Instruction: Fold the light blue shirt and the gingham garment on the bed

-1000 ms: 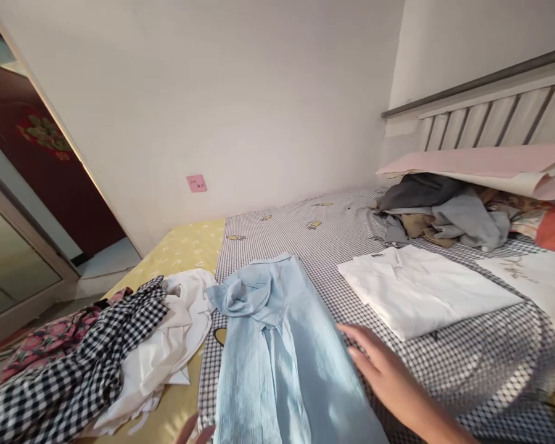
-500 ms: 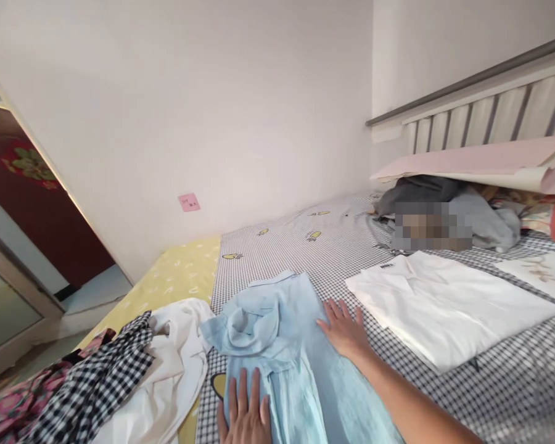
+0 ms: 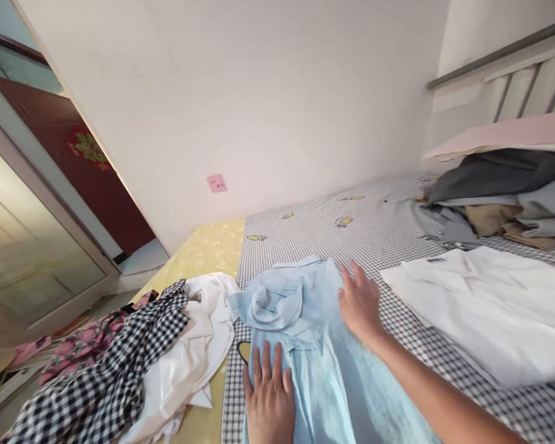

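Note:
A light blue shirt lies lengthwise on the checked bed sheet, its collar bunched at the far end. My left hand lies flat on the shirt's near left part, fingers stretched out. My right hand rests open on the shirt's right edge near the collar, fingers spread. Neither hand grips anything.
A folded white shirt lies to the right. A heap of black-and-white checked, white and floral clothes sits at the left. Grey and tan clothes pile by the headboard. A pink note is stuck on the wall.
My left hand has come onto the blue shirt and lies flat. My right hand has slid up the shirt's right edge towards the collar. The view has swung left.

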Tool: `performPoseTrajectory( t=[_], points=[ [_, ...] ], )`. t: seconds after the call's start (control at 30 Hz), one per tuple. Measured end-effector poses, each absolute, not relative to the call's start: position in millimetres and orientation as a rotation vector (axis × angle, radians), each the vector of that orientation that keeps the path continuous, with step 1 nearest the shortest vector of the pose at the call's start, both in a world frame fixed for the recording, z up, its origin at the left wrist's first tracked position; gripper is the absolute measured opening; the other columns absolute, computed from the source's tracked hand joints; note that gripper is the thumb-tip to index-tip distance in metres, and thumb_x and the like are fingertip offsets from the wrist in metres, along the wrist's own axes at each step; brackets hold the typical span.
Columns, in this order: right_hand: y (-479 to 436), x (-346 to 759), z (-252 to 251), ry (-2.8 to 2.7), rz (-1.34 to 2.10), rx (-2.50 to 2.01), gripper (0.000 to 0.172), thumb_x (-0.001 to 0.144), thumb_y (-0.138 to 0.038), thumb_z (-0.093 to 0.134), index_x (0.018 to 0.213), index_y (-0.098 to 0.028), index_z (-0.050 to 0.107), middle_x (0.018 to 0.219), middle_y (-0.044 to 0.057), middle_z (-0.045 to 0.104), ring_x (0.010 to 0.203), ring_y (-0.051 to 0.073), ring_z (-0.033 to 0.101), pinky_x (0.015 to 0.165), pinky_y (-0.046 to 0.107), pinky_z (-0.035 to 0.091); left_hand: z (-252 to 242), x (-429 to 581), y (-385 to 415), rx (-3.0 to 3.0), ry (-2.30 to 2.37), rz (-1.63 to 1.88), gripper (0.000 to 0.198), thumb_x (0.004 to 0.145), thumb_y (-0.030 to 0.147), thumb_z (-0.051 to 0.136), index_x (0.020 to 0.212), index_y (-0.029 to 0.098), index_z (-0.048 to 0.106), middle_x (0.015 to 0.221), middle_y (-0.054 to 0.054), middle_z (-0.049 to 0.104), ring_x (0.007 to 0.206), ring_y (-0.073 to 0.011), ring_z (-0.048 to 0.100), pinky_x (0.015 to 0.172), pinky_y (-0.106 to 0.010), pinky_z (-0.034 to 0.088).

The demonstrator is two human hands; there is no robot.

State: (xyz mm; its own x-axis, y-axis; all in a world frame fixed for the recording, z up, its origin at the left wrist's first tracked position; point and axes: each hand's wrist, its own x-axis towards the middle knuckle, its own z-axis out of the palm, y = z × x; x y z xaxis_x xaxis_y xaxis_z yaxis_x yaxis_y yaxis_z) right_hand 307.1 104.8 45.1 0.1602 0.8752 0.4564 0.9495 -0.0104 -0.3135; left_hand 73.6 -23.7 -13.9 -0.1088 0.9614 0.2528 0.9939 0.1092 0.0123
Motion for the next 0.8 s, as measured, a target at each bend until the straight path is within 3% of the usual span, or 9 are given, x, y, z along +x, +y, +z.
performPoseTrajectory(
  t=[0.1, 0.23, 0.43, 0.53, 0.63, 0.7, 0.8],
  points=[
    [104, 286, 30, -2.04, -0.143, -1.695, 0.058, 0.104, -0.027, 0.03, 0.16, -0.015, 0.042, 0.172, 0.012, 0.031, 0.16, 0.03, 0.023, 0.128, 0.053, 0.017, -11, 74, -23, -1.976, -2.231, -0.224, 0.054, 0.103, 0.029, 0.035, 0.156, 0.032, 0.043, 0.168, -0.003, 0.036, 0.156, -0.0331, 0.034, 0.126, -0.064, 0.03],
    [113, 284, -7, -2.092, 0.095, -1.95, 0.062, 0.106, -0.043, 0.032, 0.16, -0.016, 0.044, 0.168, 0.013, 0.039, 0.157, 0.033, 0.029, 0.127, 0.058, 0.019, -7, 74, -23, -1.998, -2.268, -0.193, 0.055, 0.103, 0.03, 0.034, 0.158, 0.033, 0.04, 0.169, -0.003, 0.034, 0.157, -0.0321, 0.032, 0.127, -0.063, 0.027],
    [122, 290, -31, -1.998, -0.056, -2.023, 0.066, 0.106, -0.048, 0.027, 0.159, -0.013, 0.044, 0.167, 0.014, 0.041, 0.156, 0.034, 0.032, 0.126, 0.06, 0.016, -8, 73, -25, -2.026, -2.367, -0.218, 0.056, 0.102, 0.03, 0.038, 0.157, 0.035, 0.043, 0.169, -0.001, 0.035, 0.158, -0.0321, 0.031, 0.128, -0.064, 0.024],
    [123, 288, -40, -1.956, -0.119, -1.975, 0.066, 0.105, -0.047, 0.027, 0.158, -0.013, 0.047, 0.165, 0.016, 0.045, 0.154, 0.036, 0.034, 0.125, 0.063, 0.016, 0, 58, -19, -2.124, -2.365, -0.345, 0.054, 0.098, 0.03, 0.046, 0.151, 0.036, 0.054, 0.163, -0.002, 0.049, 0.153, -0.0315, 0.042, 0.125, -0.058, 0.036],
    [124, 287, -48, -1.917, -0.195, -1.919, 0.063, 0.106, -0.047, 0.026, 0.155, -0.017, 0.052, 0.162, 0.014, 0.049, 0.151, 0.036, 0.038, 0.123, 0.064, 0.019, 19, 31, -2, -2.092, -2.302, -0.532, 0.05, 0.099, 0.022, 0.039, 0.142, 0.025, 0.064, 0.15, -0.01, 0.063, 0.137, -0.0261, 0.06, 0.114, -0.042, 0.051],
    [124, 287, -50, -1.904, -0.247, -1.88, 0.061, 0.106, -0.046, 0.027, 0.153, -0.018, 0.055, 0.16, 0.014, 0.052, 0.15, 0.035, 0.04, 0.123, 0.063, 0.02, 34, 12, 17, -1.94, -2.257, -0.528, 0.054, 0.099, 0.014, 0.032, 0.143, 0.021, 0.063, 0.153, -0.014, 0.058, 0.135, -0.0256, 0.061, 0.111, -0.041, 0.052],
    [125, 288, -50, -1.892, -0.25, -1.854, 0.059, 0.106, -0.046, 0.03, 0.151, -0.019, 0.057, 0.157, 0.015, 0.054, 0.147, 0.036, 0.043, 0.122, 0.063, 0.021, 50, -9, 52, -1.781, -2.172, -0.345, 0.062, 0.095, 0.004, 0.035, 0.148, 0.026, 0.058, 0.165, -0.014, 0.044, 0.148, -0.0319, 0.047, 0.116, -0.051, 0.046]
  ],
)
